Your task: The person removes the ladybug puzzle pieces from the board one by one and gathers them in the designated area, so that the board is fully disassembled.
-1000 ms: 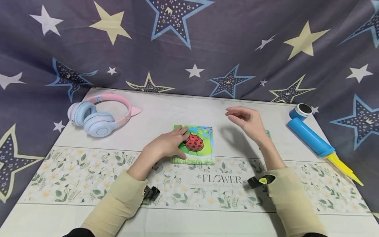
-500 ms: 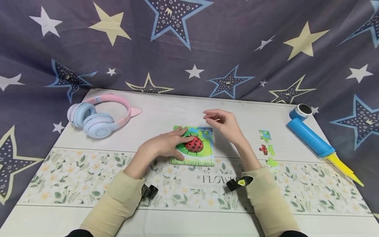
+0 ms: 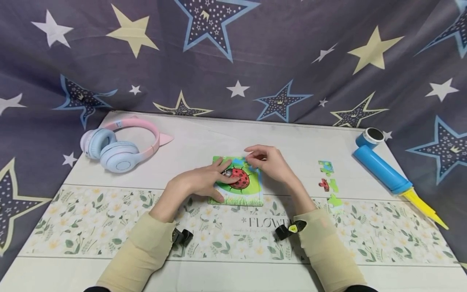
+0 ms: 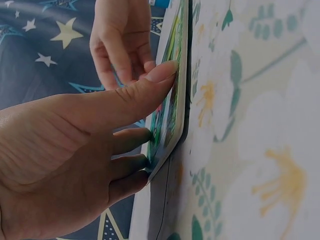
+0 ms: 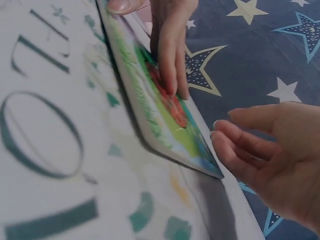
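A square jigsaw puzzle (image 3: 240, 201) with a red ladybug on green lies mid-table. My left hand (image 3: 198, 180) rests on its left part, fingers spread, one finger across the ladybug. In the left wrist view, the left thumb (image 4: 125, 105) lies along the board's near edge. My right hand (image 3: 270, 162) is at the puzzle's top right corner, its fingers loosely bent. The right wrist view shows that hand's thumb and fingertips beside the board with nothing visible between them. To the right lie several loose pieces, among them a blue-green piece (image 3: 326, 167) and a red piece (image 3: 324, 184).
Pink and blue headphones (image 3: 122, 156) lie at the back left. A blue tube (image 3: 381, 168) with a yellow nozzle lies at the right, near a short blue cylinder (image 3: 370, 138). A star-patterned curtain (image 3: 233, 61) hangs behind the table.
My right hand has moved left and lower, from near the loose pieces to the puzzle's top right corner, uncovering those pieces. The left hand stays on the board, one finger now further across the ladybug.
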`<state>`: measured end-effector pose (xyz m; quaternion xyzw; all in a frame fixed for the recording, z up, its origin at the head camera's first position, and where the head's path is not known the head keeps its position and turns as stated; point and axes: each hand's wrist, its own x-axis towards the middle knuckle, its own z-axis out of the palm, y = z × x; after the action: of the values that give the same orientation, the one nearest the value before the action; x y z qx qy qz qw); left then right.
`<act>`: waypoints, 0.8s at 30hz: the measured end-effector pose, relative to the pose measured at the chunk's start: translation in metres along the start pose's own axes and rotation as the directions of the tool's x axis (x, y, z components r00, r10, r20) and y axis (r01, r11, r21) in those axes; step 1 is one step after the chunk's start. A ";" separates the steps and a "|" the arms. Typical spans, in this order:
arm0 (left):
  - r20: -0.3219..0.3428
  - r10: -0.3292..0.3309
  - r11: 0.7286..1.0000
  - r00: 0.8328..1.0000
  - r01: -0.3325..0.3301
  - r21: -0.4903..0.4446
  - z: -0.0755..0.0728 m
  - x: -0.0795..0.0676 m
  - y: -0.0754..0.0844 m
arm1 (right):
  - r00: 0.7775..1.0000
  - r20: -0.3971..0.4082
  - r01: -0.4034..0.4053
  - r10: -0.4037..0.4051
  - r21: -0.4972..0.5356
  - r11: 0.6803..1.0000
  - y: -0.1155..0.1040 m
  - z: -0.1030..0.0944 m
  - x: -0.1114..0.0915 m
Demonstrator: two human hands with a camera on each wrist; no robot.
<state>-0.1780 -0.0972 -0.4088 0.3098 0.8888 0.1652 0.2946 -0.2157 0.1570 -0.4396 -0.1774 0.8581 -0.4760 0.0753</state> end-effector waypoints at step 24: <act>-0.005 -0.020 0.999 1.000 0.021 0.026 0.001 0.002 0.002 | 0.999 0.008 -0.039 0.042 -0.236 0.971 -0.006 0.016 -0.002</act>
<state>-0.1777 -0.0938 -0.4093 0.3040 0.8947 0.1516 0.2901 -0.2078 0.1419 -0.4428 -0.1705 0.9116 -0.3677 0.0688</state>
